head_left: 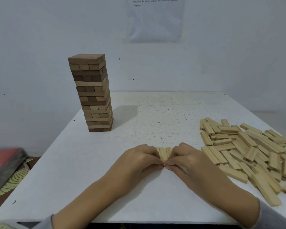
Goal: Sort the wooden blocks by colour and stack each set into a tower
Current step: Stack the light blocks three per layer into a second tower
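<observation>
**White tabletop (155, 113), pale row in hand**

Near its front, left hand (139, 161) and right hand (186, 161) pinch a row of pale blocks (164, 153) from either side. Light, stiff, smooth wood, likely best gripped along the long sides.

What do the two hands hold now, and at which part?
Both the left hand and right hand pinch a row of pale blocks by its two outer sides.
</observation>
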A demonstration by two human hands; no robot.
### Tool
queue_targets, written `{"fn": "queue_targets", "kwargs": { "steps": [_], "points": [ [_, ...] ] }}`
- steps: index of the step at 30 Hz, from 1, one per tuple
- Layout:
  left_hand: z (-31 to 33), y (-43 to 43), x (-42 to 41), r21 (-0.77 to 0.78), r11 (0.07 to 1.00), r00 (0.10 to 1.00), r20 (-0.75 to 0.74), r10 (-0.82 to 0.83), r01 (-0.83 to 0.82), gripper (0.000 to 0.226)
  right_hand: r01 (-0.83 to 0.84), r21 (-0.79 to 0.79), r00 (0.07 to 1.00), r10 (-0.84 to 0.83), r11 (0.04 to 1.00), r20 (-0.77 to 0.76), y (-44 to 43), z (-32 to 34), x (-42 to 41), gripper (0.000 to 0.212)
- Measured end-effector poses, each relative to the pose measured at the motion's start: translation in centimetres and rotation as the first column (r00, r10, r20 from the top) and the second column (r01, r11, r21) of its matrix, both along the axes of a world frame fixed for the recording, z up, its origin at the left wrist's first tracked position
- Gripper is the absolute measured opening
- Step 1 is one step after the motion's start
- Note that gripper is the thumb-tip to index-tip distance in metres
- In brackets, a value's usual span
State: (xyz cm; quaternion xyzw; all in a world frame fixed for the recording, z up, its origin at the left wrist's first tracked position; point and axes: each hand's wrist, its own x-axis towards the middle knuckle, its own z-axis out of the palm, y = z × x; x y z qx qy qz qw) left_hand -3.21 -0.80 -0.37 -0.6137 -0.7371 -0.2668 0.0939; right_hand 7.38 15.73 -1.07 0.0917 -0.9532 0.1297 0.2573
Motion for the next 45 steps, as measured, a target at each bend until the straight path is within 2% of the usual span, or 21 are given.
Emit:
{"fn": "queue_targets", "kwargs": {
  "steps": [5, 11, 19, 23, 26, 29, 34, 45],
  "points": [
    [0.2, 0.0, -3.1, -0.01, 0.999, 0.997, 0.066, 0.044, -0.044, 0.016, 0.018, 0.079, 0.997, -0.024, 0.997, 0.074, -0.2, 0.1, -3.4, 0.024],
    [-0.1, 0.4, -6.1, 0.045, 0.983, 0.965, 0.2, 0.167, -0.18, 0.011, 0.069, 0.042, 0.985, -0.075, 0.997, 0.155, -0.1, 0.4, -7.7, 0.018],
    [-0.4, 1.7, -8.8, 0.061, 0.97, 0.949, 0.231, 0.216, -0.235, 0.014, 0.139, -0.03, 0.952, -0.125, 0.99, 0.278, 0.2, 1.8, -10.6, 0.027],
    [-0.2, 2.0, -9.8, 0.053, 0.977, 0.963, 0.187, 0.194, -0.207, 0.035, 0.164, -0.054, 0.947, -0.142, 0.985, 0.287, 0.4, 1.9, -11.7, 0.025],
    [-0.3, 2.2, -10.2, 0.082, 0.973, 0.964, 0.174, 0.2, -0.216, 0.028, 0.189, -0.041, 0.952, -0.172, 0.981, 0.254, 0.4, 1.6, -12.2, 0.023],
    [-0.5, 2.2, -10.3, 0.097, 0.971, 0.968, 0.147, 0.201, -0.217, 0.034, 0.203, -0.07, 0.954, -0.181, 0.977, 0.239, 0.5, 1.6, -12.5, 0.023],
    [-0.6, 2.3, -10.5, 0.101, 0.968, 0.963, 0.165, 0.212, -0.23, 0.02, 0.189, -0.125, 0.961, -0.158, 0.974, 0.226, 0.6, 1.4, -12.4, 0.024],
    [-0.7, 2.3, -10.8, 0.082, 0.976, 0.972, 0.137, 0.19, -0.202, 0.027, 0.172, -0.125, 0.972, -0.147, 0.977, 0.185, 0.8, 0.8, -12.5, 0.023]
  ]
}}
